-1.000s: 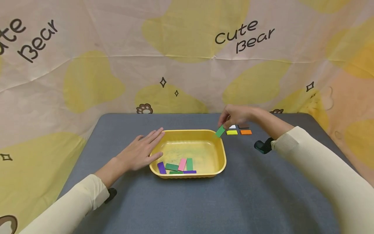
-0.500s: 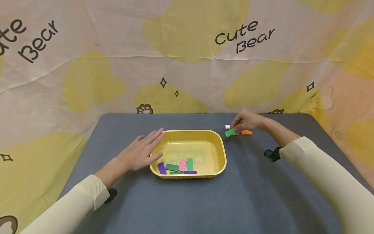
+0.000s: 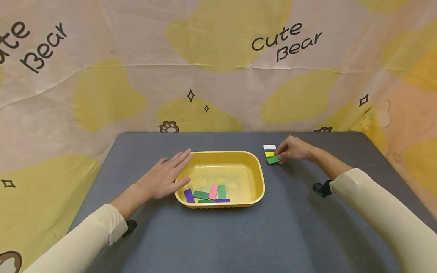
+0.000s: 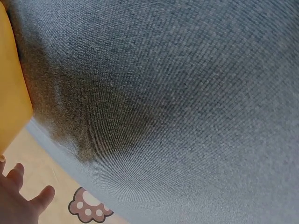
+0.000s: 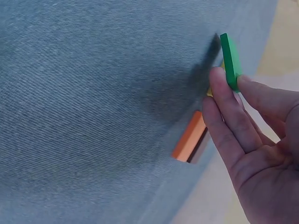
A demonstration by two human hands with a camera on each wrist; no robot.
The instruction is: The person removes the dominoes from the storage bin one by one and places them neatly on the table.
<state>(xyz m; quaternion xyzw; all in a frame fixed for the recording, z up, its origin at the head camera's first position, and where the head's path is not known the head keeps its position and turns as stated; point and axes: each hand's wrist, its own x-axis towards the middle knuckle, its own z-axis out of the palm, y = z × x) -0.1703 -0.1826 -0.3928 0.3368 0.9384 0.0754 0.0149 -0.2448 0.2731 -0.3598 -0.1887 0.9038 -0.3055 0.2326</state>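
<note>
My right hand (image 3: 295, 148) pinches a green domino tile (image 3: 273, 160) between thumb and fingertips, close over the table in front of a yellow tile (image 3: 268, 154). A white tile (image 3: 269, 147) lies behind the yellow one. Beneath the hand in the right wrist view lie an orange tile (image 5: 189, 136) and a dark brown tile (image 5: 201, 145); the hand hides both in the head view. My left hand (image 3: 163, 176), fingers straight, rests at the left rim of a yellow tray (image 3: 239, 178). In the tray lie a pink tile (image 3: 213, 192) and several green and purple ones.
The grey table (image 3: 218, 239) ends at the back against a patterned curtain (image 3: 218, 76). The tray stands mid-table, left of the row of tiles. A dark band (image 3: 322, 189) sits at the right wrist.
My right hand has carried the green tile from the tray's back right corner rightward and lower, to just in front of the yellow tile. The left hand and tray have stayed put.
</note>
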